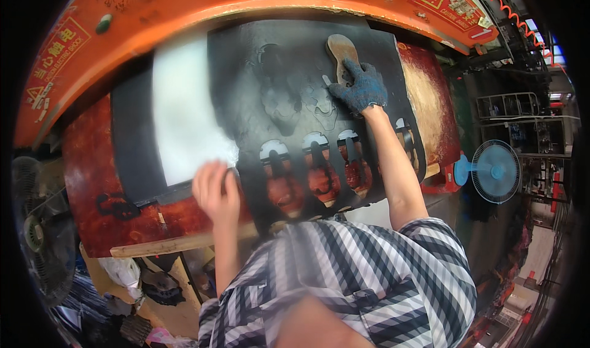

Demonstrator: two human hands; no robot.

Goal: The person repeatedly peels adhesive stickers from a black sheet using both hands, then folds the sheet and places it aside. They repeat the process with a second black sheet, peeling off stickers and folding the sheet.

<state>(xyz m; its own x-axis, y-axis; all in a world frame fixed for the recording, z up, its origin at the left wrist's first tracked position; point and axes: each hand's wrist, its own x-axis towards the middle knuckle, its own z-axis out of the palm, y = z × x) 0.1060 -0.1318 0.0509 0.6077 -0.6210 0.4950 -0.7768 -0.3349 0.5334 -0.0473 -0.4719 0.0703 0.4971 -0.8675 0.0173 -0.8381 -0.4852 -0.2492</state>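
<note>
My right hand [362,88], in a blue-grey knitted glove, grips the lower part of a brown, sole-shaped cutting die [342,50]. That die rests on a black sheet [246,102], beside sole-shaped outlines pressed or cut into the sheet. Nearer to me, the sheet has several sole-shaped holes, with the reddish board [283,191] showing through. Bare and slightly blurred, my left hand [218,191] is near the sheet's left edge, fingers apart and nothing seen in them. Beside it lies a glossy white sheet [184,114].
An orange machine beam [246,0] with warning labels spans the far side. The reddish board has a wooden front edge [184,242]. A black scrap [117,206] lies at its left. To the right stands a blue fan [495,171]; a dark fan [40,243] is at far left.
</note>
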